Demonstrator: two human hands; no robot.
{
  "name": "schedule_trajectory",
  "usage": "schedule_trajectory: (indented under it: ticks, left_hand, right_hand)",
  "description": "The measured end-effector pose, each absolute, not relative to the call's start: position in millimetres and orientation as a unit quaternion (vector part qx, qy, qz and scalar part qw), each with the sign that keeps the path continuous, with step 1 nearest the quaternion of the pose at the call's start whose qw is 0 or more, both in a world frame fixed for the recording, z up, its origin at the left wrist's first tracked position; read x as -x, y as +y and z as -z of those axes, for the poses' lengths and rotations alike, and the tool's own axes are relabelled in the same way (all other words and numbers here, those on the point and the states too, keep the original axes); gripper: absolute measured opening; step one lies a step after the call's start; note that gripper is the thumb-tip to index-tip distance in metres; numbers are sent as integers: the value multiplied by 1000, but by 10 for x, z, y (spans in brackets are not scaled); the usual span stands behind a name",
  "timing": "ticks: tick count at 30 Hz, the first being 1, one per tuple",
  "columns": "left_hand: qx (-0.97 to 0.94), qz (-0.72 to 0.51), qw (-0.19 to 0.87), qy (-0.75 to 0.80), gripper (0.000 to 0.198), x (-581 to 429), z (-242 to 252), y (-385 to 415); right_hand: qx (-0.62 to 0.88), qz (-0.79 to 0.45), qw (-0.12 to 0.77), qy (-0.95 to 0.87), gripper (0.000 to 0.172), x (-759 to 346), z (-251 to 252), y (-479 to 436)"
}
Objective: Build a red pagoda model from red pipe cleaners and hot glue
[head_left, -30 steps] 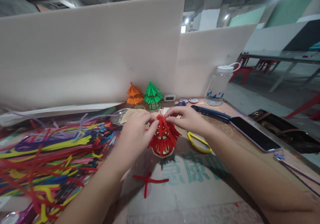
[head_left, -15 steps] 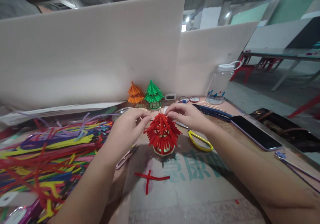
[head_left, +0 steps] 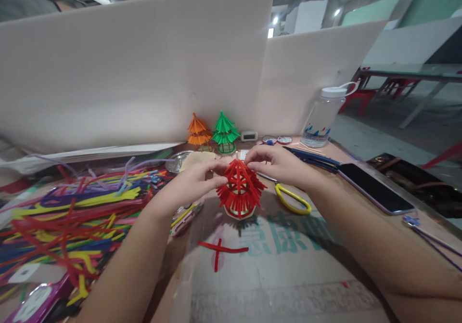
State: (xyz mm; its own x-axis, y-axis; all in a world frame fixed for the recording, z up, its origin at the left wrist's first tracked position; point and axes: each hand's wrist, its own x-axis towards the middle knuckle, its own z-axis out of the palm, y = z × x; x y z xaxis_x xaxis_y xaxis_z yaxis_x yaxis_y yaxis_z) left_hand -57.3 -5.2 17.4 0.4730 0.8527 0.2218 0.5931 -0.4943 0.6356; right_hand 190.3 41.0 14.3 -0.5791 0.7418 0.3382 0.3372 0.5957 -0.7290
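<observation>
A red tiered pavilion model (head_left: pixel 240 193), built of fuzzy pipe-cleaner strips, stands upright on the table in front of me. My left hand (head_left: pixel 202 178) pinches at the upper left edge of its roof, thumb and fingers close together. On the other side my right hand (head_left: pixel 265 161) has its fingertips at the roof's upper right, near the tip. Both hands' fingertips are partly covered by the red strips. Two crossed red pipe-cleaner pieces (head_left: pixel 220 249) lie just in front. Behind stand an orange model (head_left: pixel 198 129) and a green model (head_left: pixel 224 131) of similar shape.
Pipe cleaners in many colours (head_left: pixel 83 222) are heaped at left, beside a pink utility knife (head_left: pixel 186 219). Yellow-handled scissors (head_left: pixel 293 199), dark pliers (head_left: pixel 315 160), a phone (head_left: pixel 375 188) and a water bottle (head_left: pixel 322 118) lie or stand at right. A white board (head_left: pixel 144 72) closes off the back.
My left hand has come lower and right, from beside the roof tip onto the roof's left edge. The right hand stays near the roof top. The whole view has shifted slightly.
</observation>
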Motion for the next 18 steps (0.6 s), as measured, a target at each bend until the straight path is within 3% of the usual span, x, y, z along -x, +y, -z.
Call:
schedule_trajectory:
  ticks: [7, 18]
  left_hand:
    - [-817, -258, 246, 454, 26, 534, -193, -71]
    - [-819, -240, 229, 468, 26, 534, -182, -58]
  right_hand:
    - [316, -277, 317, -850, 18, -1887, -148, 403]
    - [285, -366, 282, -840, 21, -1961, -40, 551]
